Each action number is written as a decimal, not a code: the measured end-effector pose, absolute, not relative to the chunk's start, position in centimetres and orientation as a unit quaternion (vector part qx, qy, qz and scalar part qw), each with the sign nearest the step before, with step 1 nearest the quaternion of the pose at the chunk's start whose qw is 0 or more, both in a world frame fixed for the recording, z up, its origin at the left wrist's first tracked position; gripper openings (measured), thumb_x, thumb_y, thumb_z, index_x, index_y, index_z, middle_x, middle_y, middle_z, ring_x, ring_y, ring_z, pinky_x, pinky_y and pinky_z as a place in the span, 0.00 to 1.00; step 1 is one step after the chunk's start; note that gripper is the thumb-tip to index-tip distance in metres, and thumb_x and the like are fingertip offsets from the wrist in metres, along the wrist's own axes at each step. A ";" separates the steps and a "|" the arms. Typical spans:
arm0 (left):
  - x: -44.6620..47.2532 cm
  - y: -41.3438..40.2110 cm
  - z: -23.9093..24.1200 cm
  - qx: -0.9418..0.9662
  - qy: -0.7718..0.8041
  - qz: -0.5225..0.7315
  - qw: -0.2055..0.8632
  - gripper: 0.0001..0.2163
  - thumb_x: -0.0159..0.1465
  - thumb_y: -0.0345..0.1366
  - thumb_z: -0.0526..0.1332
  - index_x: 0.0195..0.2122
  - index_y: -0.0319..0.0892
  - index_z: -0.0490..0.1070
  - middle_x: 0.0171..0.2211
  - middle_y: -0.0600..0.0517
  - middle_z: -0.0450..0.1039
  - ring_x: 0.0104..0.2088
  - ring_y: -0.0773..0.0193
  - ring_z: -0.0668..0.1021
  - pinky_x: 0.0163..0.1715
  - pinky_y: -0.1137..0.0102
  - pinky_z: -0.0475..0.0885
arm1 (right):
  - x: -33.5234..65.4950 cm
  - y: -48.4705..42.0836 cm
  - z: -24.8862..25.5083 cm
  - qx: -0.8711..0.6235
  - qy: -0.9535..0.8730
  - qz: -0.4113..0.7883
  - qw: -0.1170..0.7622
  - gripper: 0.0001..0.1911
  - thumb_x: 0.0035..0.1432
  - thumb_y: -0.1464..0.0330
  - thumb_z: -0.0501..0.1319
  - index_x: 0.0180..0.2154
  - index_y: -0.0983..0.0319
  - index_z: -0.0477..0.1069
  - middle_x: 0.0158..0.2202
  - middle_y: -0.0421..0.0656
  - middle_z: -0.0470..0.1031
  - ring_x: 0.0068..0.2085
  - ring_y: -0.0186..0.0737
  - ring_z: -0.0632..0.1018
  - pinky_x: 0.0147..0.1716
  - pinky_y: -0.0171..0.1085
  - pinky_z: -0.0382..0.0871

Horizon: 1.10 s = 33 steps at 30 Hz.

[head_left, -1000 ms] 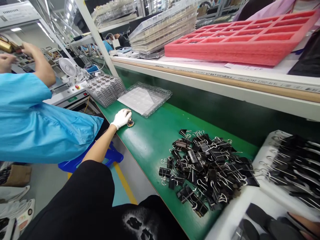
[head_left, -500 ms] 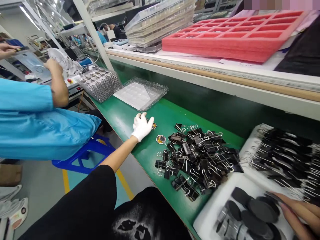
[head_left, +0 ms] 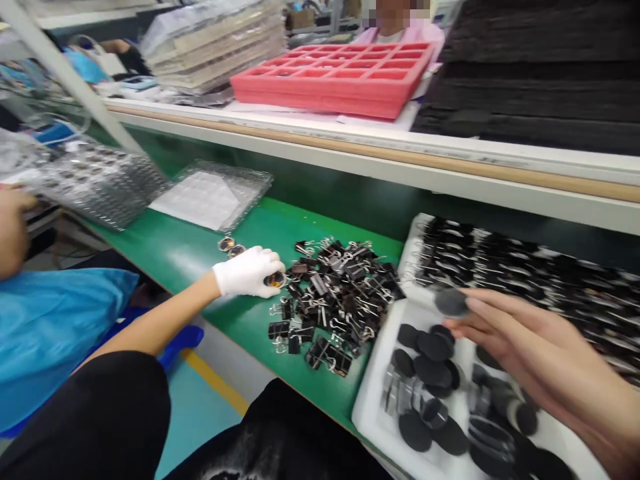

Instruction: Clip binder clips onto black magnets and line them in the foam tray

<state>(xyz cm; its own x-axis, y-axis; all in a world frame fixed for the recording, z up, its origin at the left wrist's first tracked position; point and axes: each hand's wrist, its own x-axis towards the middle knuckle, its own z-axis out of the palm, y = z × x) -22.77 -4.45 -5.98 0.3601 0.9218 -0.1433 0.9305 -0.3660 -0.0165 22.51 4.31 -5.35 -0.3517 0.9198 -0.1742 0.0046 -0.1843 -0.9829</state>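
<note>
My left hand (head_left: 250, 272), in a white glove, has its fingers closed round the edge of a watch case (head_left: 275, 279) with a silver rim and an orange-and-dark face, low over the green bench. Behind the wrist lie two similar watch cases (head_left: 227, 244). My bare right hand (head_left: 530, 347) pinches a black disc (head_left: 451, 303) between thumb and fingers, above a white foam tray. Under it, the tray (head_left: 367, 393) contains several loose black discs (head_left: 433, 367) and clear ring-like pieces (head_left: 400, 393). A heap of black binder clips (head_left: 340, 287) sits between my hands.
Rows of binder clips (head_left: 500, 273) fill another foam tray at the right. A shelf edge (head_left: 320, 147) runs across above the bench, bearing a red foam tray (head_left: 325, 93) and black foam stacks (head_left: 530, 80). Clear trays (head_left: 105, 180) and a co-worker's blue garment (head_left: 55, 333) are at left.
My left hand has moved right along the bench to the separate watch case and closed on it. My right hand has risen from the discs with one black disc. The view has swung right.
</note>
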 end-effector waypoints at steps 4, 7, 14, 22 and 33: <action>-23.0 -5.4 -8.4 0.788 0.604 0.071 0.092 0.11 0.68 0.43 0.60 0.46 0.44 0.72 0.47 0.46 0.78 0.40 0.58 0.81 0.43 0.64 0.76 | 19.7 4.1 -3.0 -0.450 -0.416 0.712 0.342 0.16 0.49 0.58 0.80 0.37 0.58 0.84 0.36 0.46 0.85 0.33 0.41 0.85 0.35 0.34 0.84; -22.9 -6.6 -10.3 0.742 0.647 0.155 0.085 0.10 0.71 0.42 0.54 0.43 0.47 0.73 0.41 0.49 0.82 0.39 0.59 0.83 0.42 0.65 0.77 | 18.9 4.0 -2.4 -0.441 -0.390 0.736 0.334 0.17 0.47 0.59 0.81 0.36 0.59 0.83 0.36 0.45 0.84 0.32 0.38 0.84 0.35 0.34 0.83; -16.7 -4.9 -6.1 0.588 0.693 0.410 0.077 0.17 0.73 0.47 0.56 0.55 0.45 0.74 0.34 0.54 0.81 0.23 0.68 0.78 0.32 0.69 0.77 | 18.1 3.1 -1.8 -0.422 -0.487 0.691 0.327 0.24 0.51 0.51 0.78 0.42 0.60 0.82 0.35 0.46 0.84 0.34 0.43 0.85 0.39 0.41 0.84; -5.4 0.7 0.2 0.682 0.479 0.408 0.373 0.22 0.77 0.50 0.50 0.60 0.43 0.73 0.30 0.52 0.78 0.26 0.68 0.80 0.28 0.73 0.74 | 14.8 2.5 -0.5 -0.355 -0.611 0.561 0.432 0.17 0.60 0.54 0.73 0.40 0.56 0.72 0.33 0.39 0.74 0.32 0.42 0.84 0.35 0.41 0.84; -6.2 2.0 1.1 0.764 0.441 0.303 0.360 0.22 0.74 0.42 0.57 0.69 0.50 0.64 0.40 0.53 0.83 0.33 0.65 0.83 0.40 0.68 0.79 | 15.9 4.2 -2.4 -0.352 -0.648 0.552 0.389 0.16 0.60 0.55 0.73 0.45 0.55 0.78 0.43 0.45 0.80 0.32 0.40 0.81 0.32 0.40 0.80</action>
